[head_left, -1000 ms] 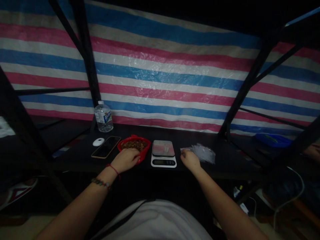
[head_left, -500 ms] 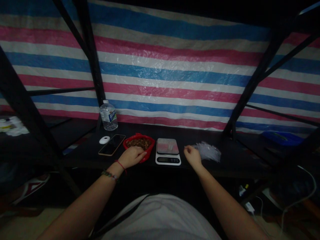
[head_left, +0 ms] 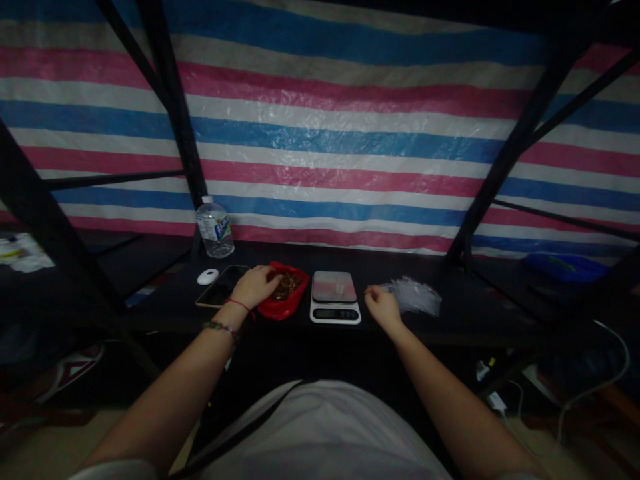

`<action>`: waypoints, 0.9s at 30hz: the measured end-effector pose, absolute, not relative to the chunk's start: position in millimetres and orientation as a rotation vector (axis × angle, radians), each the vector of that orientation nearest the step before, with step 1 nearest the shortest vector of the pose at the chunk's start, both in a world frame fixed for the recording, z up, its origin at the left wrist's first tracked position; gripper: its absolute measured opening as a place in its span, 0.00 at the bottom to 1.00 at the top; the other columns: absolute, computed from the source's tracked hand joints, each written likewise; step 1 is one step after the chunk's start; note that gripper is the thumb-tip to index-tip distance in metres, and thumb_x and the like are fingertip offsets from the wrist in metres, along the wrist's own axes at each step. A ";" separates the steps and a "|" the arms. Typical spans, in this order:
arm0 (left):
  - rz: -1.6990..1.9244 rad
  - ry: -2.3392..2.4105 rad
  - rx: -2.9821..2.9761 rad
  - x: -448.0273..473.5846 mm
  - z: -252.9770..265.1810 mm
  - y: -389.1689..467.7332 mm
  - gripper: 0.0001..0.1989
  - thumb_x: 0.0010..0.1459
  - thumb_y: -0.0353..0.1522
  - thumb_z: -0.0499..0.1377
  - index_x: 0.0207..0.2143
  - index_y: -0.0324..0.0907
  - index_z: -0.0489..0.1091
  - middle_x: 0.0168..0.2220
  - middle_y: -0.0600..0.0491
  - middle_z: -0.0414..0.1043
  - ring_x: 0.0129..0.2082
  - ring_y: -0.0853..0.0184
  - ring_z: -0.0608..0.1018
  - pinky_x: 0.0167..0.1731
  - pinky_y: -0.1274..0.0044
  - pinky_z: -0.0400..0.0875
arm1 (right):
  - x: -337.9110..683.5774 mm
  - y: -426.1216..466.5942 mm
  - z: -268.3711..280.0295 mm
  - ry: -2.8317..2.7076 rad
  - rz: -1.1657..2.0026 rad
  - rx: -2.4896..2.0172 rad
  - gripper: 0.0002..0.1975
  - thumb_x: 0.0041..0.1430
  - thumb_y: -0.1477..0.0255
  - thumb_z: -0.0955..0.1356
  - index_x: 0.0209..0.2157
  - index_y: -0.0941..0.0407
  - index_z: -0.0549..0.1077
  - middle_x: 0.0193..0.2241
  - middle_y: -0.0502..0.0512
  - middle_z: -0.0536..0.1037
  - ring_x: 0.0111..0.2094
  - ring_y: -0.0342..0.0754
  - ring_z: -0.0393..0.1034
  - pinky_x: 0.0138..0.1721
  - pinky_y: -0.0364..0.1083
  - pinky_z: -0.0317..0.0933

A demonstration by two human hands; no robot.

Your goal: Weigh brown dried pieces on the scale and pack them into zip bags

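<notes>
A red plastic bag (head_left: pixel 279 309), opened wide, holds many small brown pieces (head_left: pixel 289 285) too dim to name. My left hand (head_left: pixel 254 287) is at its left rim, fingers curled over the edge and the thumb above the contents. To the right stands a white digital kitchen scale (head_left: pixel 335 313) with a small clear item (head_left: pixel 341 289) on its plate. Just right of the scale, my right hand (head_left: pixel 383 305) is closed, thumb and fingertips pinched together. What it pinches, if anything, is too small to make out. Clear plastic bags (head_left: pixel 417 297) lie in a pile beside it.
Left of the red bag lie a phone (head_left: pixel 213 293), partly behind my left hand, and a white rounded gadget (head_left: pixel 207 276). A clear plastic bottle (head_left: pixel 216 230) stands behind them. Dark metal posts (head_left: pixel 483 173) flank the black table, and a striped sheet (head_left: pixel 330 133) hangs behind.
My left hand has moved left and back from the front of the red bag to its left rim, and the bag's front shows more. My right hand stays pinched in nearly the same place.
</notes>
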State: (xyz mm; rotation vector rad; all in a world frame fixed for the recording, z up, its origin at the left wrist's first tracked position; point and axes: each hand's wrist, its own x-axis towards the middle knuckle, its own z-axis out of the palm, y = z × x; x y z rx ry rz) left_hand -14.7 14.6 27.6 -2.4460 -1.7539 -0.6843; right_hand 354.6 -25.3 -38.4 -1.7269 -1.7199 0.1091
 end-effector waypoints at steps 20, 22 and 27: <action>-0.563 -1.738 -2.331 13.2 -1.1 49.6 0.21 0.59 0.45 0.48 0.37 0.39 0.72 0.40 0.41 0.73 0.43 0.56 0.74 0.45 0.68 0.66 | 354.2 -25.0 -34.4 -1.646 0.099 -1.663 0.14 0.56 0.65 0.61 0.34 0.55 0.75 0.24 0.52 0.75 0.25 0.47 0.67 0.28 0.43 0.56; -0.588 -1.716 -2.351 12.8 0.0 51.9 0.19 0.59 0.43 0.49 0.36 0.39 0.72 0.40 0.42 0.73 0.42 0.56 0.74 0.46 0.67 0.66 | 350.0 -21.9 -27.0 -1.677 0.126 -1.587 0.14 0.57 0.66 0.61 0.35 0.55 0.75 0.28 0.52 0.76 0.28 0.47 0.69 0.31 0.43 0.59; -0.580 -1.730 -2.384 12.9 7.7 55.6 0.20 0.61 0.42 0.47 0.36 0.40 0.74 0.39 0.44 0.74 0.42 0.58 0.75 0.45 0.70 0.67 | 334.4 -2.3 -0.1 -1.865 0.123 -1.389 0.13 0.60 0.67 0.61 0.36 0.56 0.75 0.35 0.56 0.77 0.38 0.48 0.70 0.41 0.46 0.61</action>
